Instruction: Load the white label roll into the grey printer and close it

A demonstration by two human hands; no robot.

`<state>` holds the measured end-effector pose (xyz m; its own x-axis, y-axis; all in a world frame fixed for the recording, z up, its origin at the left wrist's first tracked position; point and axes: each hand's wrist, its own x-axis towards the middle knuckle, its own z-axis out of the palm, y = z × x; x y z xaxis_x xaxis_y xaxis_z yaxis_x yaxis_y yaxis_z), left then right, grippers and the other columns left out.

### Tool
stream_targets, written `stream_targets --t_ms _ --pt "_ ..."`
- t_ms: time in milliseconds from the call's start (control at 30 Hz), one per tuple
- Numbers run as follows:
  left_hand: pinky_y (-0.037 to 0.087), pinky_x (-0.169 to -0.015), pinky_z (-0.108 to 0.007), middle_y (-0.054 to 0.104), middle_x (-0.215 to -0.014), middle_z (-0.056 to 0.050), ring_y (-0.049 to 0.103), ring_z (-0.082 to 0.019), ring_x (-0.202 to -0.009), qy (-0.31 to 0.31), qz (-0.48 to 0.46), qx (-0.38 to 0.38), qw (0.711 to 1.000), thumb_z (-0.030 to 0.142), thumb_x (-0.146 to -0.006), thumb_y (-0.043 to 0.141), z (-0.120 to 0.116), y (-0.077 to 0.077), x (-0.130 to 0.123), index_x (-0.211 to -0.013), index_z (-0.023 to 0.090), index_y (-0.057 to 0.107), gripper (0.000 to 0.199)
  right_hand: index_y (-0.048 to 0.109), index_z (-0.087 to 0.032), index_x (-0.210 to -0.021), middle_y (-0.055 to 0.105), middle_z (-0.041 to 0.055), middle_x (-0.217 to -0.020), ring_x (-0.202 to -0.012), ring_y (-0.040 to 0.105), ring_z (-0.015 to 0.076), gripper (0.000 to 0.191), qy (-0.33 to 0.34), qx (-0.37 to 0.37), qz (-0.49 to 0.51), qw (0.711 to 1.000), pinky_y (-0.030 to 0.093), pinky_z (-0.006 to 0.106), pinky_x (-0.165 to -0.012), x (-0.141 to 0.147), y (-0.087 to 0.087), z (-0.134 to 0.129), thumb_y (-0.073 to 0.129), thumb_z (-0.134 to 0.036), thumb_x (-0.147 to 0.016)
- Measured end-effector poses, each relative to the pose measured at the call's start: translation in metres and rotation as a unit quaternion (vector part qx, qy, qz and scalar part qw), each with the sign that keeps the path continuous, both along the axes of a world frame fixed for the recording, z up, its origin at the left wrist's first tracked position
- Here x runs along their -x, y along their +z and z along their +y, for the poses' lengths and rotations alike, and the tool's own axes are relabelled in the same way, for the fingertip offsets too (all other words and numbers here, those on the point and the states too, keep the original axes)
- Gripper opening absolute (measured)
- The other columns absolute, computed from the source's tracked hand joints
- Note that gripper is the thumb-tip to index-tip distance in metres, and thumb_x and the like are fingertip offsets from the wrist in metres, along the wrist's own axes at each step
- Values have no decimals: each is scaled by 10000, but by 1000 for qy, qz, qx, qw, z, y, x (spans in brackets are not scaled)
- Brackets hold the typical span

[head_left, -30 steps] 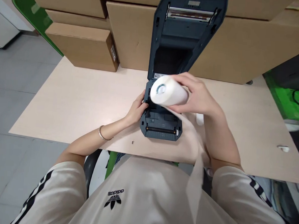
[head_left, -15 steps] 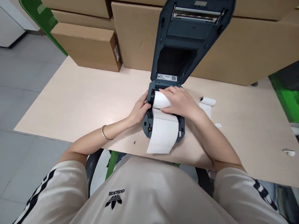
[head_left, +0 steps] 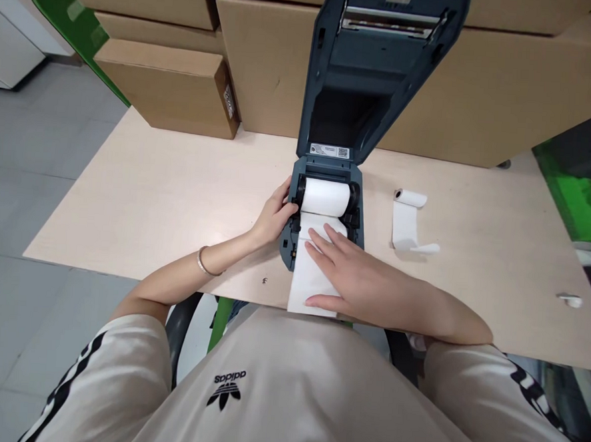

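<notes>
Inside the dark plastic label printer (head_left: 329, 164), its lid (head_left: 359, 75) raised, sits a cylindrical white paper roll (head_left: 325, 197); its smooth, flat strip (head_left: 306, 280) runs out over the printer's front. The left hand (head_left: 273, 218) grips the printer's left side; the right hand (head_left: 346, 274) lies across the strip, fingers spread.

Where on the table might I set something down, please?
Broad room lies left of the left hand, before the small box, and more between the small roll and the white object. It is crowded at the printer, the right hand on its paper.
</notes>
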<state>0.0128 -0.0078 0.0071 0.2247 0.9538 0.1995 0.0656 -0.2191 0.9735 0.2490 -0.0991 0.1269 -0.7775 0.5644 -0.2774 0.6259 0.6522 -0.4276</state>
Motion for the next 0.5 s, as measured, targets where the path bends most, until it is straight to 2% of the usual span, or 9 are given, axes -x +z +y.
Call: stream_targets --t_ms 100,167,200,267,333,400,433,467,500 --pt "327 -1401 -574 534 -1758 -85 474 -379 -1641 -7 -14 11 1000 343 -912 626 -1 -4 1 -1659 259 503 762 430 -31 -1730 200 238 -1865 -1743 98 481 964 5 20 -17 1000 308 665 -1395 2 4 3 511 -734 -1075" --pt "315 -1408 -572 501 -1781 -85 453 -380 -1658 -11 -26 18 999 418 -947 655 -2 -6 0 -1660 275 498 745 473 -38 -1710 231 229 -1857 -1740 132 482 884 4 27 -27 999 343 666 -1379 0 10 6 566 -647 -1075" --pt "303 -1415 -568 485 -1792 -83 434 -377 -1672 -12 -35 20 999 470 -969 662 -3 -7 -1 -1658 281 501 732 524 -56 -1683 283 224 -1844 -1731 196 483 837 5 29 -22 999 384 661 -1359 -2 15 8 585 -620 -1068" --pt "277 -1430 -561 468 -1804 -75 392 -369 -1701 -10 -60 21 998 585 -1002 652 -3 -5 -5 -1640 291 523 715 679 -120 -1561 468 201 -1770 -1649 432 476 710 4 21 18 1000 498 634 -1286 -11 26 17 599 -610 -1053" --pt "266 -1438 -561 482 -1797 -65 370 -365 -1715 -13 -97 19 995 692 -1010 624 -3 -1 -11 -1611 296 559 723 831 -208 -1289 734 153 -1525 -1397 702 429 528 -42 -25 96 994 604 599 -1148 -24 36 34 596 -614 -1049" --pt "285 -1434 -561 527 -1768 -52 398 -367 -1702 -29 -135 23 990 761 -1013 585 -3 3 -16 -1589 304 594 735 826 -268 -995 839 99 -1196 -1108 788 353 416 -170 -124 197 958 634 563 -1018 -41 36 64 607 -617 -1048" --pt "292 -1434 -556 560 -1743 -47 412 -364 -1695 -33 -154 26 987 775 -1021 558 -3 5 -19 -1578 304 611 731 781 -284 -916 829 88 -1104 -1034 775 325 398 -253 -181 245 918 626 549 -987 -51 33 83 617 -622 -1047" --pt "301 -1432 -551 586 -1723 -39 426 -359 -1688 -36 -170 36 984 783 -1031 527 -3 6 -20 -1569 310 624 723 756 -299 -946 811 97 -1160 -1050 750 313 378 -335 -236 295 863 613 541 -999 -61 27 105 630 -643 -1041" --pt "313 -1428 -549 603 -1708 -31 438 -354 -1683 -36 -182 50 981 787 -1041 496 -3 7 -21 -1561 316 635 715 742 -330 -1146 770 101 -1360 -1204 712 308 386 -374 -243 326 834 584 524 -1081 -71 20 127 606 -679 -1052"
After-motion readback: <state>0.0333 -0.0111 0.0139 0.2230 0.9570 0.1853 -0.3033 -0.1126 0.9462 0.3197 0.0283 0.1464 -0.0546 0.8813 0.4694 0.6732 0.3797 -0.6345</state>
